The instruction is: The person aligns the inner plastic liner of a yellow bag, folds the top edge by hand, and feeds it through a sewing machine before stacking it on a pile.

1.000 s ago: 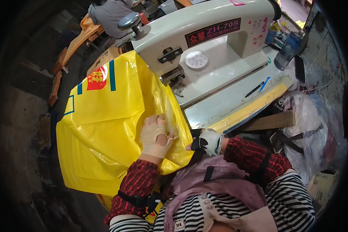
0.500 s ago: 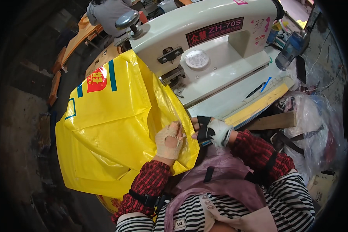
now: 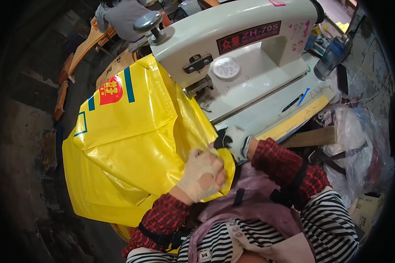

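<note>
A large yellow woven plastic bag (image 3: 127,149) with a red emblem and green stripes spreads to the left of a white industrial sewing machine (image 3: 188,46). Its upper edge runs up to the machine's needle area (image 3: 200,87). My left hand (image 3: 202,176), in a pale fingerless wrap, curls its fingers on the bag near its lower right edge; it is slightly blurred. Beside it, my right hand (image 3: 235,142), in a black and white fingerless glove, grips the bag's right edge, its fingertips partly hidden.
A black pen (image 3: 292,102) and a blue tool (image 3: 303,96) lie on the machine table, near a yellow strip (image 3: 289,118). A water bottle (image 3: 330,58) stands at the right. Clear plastic (image 3: 360,140) heaps below it. Another person (image 3: 123,19) sits at the far left.
My left hand has shifted right and closed more tightly on the bag. My right hand has moved slightly left onto the bag's edge, which now folds between my hands.
</note>
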Motion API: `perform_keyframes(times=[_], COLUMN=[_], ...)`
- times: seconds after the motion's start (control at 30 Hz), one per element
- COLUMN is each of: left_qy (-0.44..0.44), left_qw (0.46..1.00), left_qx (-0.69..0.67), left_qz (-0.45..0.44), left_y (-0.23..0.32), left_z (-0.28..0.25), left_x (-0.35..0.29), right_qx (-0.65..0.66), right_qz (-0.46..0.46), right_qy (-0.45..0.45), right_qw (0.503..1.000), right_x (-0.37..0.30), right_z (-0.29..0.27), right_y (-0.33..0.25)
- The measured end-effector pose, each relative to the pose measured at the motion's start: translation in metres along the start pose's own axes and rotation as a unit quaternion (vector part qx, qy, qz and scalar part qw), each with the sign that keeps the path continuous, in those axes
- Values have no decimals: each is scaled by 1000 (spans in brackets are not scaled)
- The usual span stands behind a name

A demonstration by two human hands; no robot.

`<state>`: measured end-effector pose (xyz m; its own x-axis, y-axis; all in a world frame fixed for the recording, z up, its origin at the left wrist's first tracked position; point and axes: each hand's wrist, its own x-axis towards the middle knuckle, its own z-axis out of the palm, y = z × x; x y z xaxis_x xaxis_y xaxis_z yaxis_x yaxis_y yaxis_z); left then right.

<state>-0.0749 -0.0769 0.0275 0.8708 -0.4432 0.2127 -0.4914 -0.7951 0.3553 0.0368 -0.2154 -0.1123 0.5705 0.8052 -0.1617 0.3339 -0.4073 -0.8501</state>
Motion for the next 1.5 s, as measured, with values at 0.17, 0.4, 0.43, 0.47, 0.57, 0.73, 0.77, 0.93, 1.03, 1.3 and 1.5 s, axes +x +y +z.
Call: perform_keyframes(times=[0.17, 0.4, 0.43, 0.47, 0.57, 0.73, 0.77, 0.93, 1.03, 1.3, 1.5], left_qy=[-417, -357, -346, -336, -291, -260, -252, -127, -140, 560, 538], left_qw=[909, 931, 934, 935, 940, 938, 942, 977, 979, 645, 576], left_qx=[2, 64, 82, 100, 112, 131, 126, 109, 124, 119, -494], left_qz=[18, -37, -41, -58, -139, -187, -185, -133, -76, -507, -366], left_y=[11, -31, -38, -51, -97, -112, -96, -42, -12, -176, -214], left_z=[10, -2, -5, -9, -19, -47, -45, 4, -12, -188, -256], left_x=[-28, 10, 21, 25, 37, 32, 29, -23, -31, -217, -186], right_qx=[-160, -135, -174, -177, 385, 447, 443, 347, 344, 562, 471], right_qz=[137, 154, 102, 94, 188, 224, 190, -17, 66, 15, 67], right_qy=[-46, -13, 1, 1, -5, 24, 52, 163, 40, -1, -4], right_qw=[977, 979, 980, 980, 904, 866, 874, 923, 936, 827, 880], right_x=[0, 21, 27, 27, 27, 20, 25, 74, 91, -20, -98], right_z=[-1, -15, -8, -9, -7, -9, -12, -7, -2, -25, -19], right_y=[-67, -79, -56, -60, -59, -73, -80, -120, -144, -141, -86])
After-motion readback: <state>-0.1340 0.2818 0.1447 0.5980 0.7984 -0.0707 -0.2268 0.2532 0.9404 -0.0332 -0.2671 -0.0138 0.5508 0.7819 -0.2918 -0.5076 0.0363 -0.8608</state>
